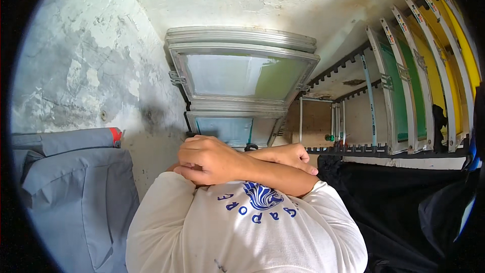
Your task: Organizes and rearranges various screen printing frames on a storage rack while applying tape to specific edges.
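Both my forearms are crossed in front of my white T-shirt point(217, 232), which carries a blue print. Passing over the top, my right arm reaches to the left side, where my right hand point(202, 159) is curled closed against my left arm near the sleeve. My left forearm runs beneath it, and my left hand point(293, 156) comes out on the right side with its fingers bent in, beside my right forearm. No object shows in either hand. The inner sides of the fingers are partly hidden.
Ahead, metal-framed panels point(242, 76) lean against a stained wall point(101, 45). A black slotted rack point(353, 147) on the right holds several upright frames point(399, 76) with green and yellow sheets. Grey fabric point(76, 187) lies at the left, black fabric point(394, 192) at the right.
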`<move>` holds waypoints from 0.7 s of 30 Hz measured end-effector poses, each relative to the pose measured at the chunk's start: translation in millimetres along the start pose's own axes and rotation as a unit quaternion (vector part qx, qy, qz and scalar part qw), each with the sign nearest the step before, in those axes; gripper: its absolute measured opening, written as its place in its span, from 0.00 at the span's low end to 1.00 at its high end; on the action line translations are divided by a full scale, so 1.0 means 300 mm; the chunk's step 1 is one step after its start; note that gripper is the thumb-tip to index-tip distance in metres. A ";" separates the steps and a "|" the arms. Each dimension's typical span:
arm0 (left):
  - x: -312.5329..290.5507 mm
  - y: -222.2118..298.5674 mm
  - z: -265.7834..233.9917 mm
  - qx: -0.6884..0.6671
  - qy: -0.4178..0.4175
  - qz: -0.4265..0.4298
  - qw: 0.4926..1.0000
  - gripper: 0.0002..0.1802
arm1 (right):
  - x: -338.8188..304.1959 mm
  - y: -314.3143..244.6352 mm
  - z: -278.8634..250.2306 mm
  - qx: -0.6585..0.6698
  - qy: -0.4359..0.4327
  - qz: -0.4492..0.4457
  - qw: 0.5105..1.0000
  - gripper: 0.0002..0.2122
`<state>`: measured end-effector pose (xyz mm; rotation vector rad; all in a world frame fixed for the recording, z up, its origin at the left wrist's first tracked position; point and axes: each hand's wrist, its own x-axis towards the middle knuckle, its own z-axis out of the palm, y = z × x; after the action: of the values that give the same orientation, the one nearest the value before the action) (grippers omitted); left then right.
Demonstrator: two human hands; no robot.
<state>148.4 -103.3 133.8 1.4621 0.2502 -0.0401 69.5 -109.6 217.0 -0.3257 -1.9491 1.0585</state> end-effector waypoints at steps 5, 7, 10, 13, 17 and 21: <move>0.000 -0.042 0.047 -0.171 0.003 0.072 0.983 0.31 | 0.006 0.004 0.025 -0.002 -0.002 -0.008 1.000 0.12; -0.005 -0.059 0.051 -0.158 0.011 0.059 0.986 0.31 | 0.007 0.000 0.033 -0.007 -0.008 -0.006 1.000 0.12; -0.018 -0.070 0.056 -0.120 0.032 0.016 0.992 0.31 | 0.006 -0.003 0.046 -0.002 0.000 -0.012 1.000 0.12; -0.025 -0.071 0.063 -0.104 0.041 0.001 0.994 0.30 | -0.003 -0.012 0.052 -0.005 -0.013 -0.002 1.000 0.12; -0.022 -0.064 0.076 -0.088 0.028 -0.002 0.996 0.30 | -0.019 -0.019 0.063 -0.010 -0.013 0.000 1.000 0.13; -0.024 -0.054 0.084 -0.075 0.029 -0.003 0.997 0.30 | -0.029 -0.035 0.073 0.000 -0.015 -0.006 1.000 0.13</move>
<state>142.2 -130.8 121.4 1.3150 0.2993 0.0160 58.9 -132.9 214.5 -0.2988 -1.9750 1.0606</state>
